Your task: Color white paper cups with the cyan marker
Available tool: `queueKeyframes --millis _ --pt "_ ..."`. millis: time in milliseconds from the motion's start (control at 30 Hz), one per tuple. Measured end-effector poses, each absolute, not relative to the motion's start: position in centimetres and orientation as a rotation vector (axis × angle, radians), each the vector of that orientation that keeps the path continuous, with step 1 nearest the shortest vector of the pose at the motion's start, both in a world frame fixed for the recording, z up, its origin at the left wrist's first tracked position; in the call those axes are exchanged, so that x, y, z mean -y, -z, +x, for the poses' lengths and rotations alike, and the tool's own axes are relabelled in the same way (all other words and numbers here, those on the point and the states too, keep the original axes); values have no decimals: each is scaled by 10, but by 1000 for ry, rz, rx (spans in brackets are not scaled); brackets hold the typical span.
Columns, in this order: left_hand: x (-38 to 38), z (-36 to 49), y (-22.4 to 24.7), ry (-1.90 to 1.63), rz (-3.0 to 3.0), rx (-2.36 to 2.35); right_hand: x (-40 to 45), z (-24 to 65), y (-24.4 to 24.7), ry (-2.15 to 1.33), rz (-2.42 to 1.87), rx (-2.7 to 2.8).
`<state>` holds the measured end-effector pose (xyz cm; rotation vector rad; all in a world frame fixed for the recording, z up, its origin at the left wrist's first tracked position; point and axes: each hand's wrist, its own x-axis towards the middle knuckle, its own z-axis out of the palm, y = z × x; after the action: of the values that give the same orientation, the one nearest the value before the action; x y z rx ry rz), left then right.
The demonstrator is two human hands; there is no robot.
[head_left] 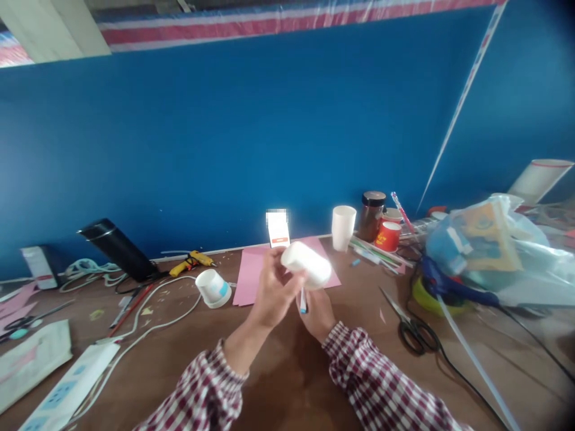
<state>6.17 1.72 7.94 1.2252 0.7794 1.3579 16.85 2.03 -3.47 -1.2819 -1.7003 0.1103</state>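
Observation:
My left hand (275,293) is closed around a white paper cup (312,265) tipped on its side above the table. Just below the cup, my right hand (320,314) grips a marker (303,302) with a blue end; its fingers are partly hidden behind the cup. Under and behind the hands lie pink paper sheets (247,275). A bright white upright screen or card (279,229) stands behind them against the blue wall. To the left sits another white paper cup (213,288) with a blue patch, and a taller white cup (344,228) stands to the right.
Scissors (415,335), a red paper cup (388,236), a dark lidded jar (372,215) and a stuffed plastic bag (489,245) are on the right. Leftward are a yellow glue gun (193,262), a black bottle (119,248), a power strip (67,389) and white cables.

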Motion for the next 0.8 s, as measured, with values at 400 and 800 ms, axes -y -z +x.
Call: queueKeyframes --millis 400,800 --pt "-23 5 3 -1208 350 -695 -5 157 29 -166 -1212 1718" --pt "-20 5 13 -1173 269 -743 1 152 30 -307 -1153 1798"
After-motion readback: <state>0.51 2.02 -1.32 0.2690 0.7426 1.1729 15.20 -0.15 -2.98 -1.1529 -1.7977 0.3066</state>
